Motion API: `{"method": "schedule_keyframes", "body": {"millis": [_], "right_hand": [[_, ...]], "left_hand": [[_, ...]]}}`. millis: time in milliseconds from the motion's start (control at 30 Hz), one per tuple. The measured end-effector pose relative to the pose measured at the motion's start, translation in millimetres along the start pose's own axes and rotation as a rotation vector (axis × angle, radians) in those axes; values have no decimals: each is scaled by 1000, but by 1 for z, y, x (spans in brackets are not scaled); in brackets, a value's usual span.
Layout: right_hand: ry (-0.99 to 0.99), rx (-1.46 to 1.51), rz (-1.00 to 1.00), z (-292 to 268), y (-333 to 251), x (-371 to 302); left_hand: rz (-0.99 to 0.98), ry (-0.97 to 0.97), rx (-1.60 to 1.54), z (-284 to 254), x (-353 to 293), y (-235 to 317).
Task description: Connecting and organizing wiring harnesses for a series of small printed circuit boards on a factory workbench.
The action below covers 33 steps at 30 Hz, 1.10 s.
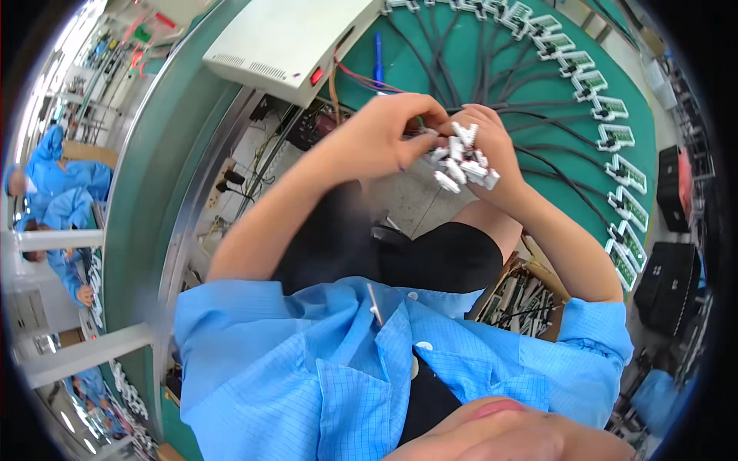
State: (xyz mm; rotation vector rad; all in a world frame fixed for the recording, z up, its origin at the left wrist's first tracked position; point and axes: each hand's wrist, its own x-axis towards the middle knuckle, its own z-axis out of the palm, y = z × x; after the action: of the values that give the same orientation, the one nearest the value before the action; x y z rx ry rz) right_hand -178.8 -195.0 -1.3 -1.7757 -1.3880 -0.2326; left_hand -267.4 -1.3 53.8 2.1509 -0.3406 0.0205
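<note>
My right hand is closed around a bunch of cable ends near the front edge of the green table. White plug connectors stick out of that bunch toward my body. Close against it, my left hand has its thumb and fingers pinched together at the connectors. What lies between those fingertips is mostly hidden; a bit of green wire shows there. Black cables fan out from the bunch across the table. At their far ends, small green circuit boards in white frames form an arc along the table's rim.
A beige metal box with a red switch stands at the table's left, a blue pen beside it. A carton of long thin parts sits below my right arm. Black cases are at the right. Other people in blue work at far left.
</note>
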Motion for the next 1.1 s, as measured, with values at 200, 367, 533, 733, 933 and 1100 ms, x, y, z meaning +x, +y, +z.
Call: {"method": "schedule_keyframes", "body": {"millis": [200, 367, 533, 733, 933, 1100], "right_hand": [[-45, -71, 34, -7, -7, 1], [27, -3, 49, -4, -14, 5], [81, 9, 67, -4, -16, 3], [23, 142, 200, -7, -16, -1], [-102, -54, 43, -7, -22, 10], [1, 31, 67, -7, -9, 0]], "left_hand": [[-50, 287, -281, 38, -20, -18], [-114, 225, -246, 32, -18, -24], [-93, 266, -295, 40, -16, -40], [-75, 360, -321, 21, -22, -21], [315, 353, -177, 26, -14, -21], [30, 376, -368, 24, -16, -23]]}}
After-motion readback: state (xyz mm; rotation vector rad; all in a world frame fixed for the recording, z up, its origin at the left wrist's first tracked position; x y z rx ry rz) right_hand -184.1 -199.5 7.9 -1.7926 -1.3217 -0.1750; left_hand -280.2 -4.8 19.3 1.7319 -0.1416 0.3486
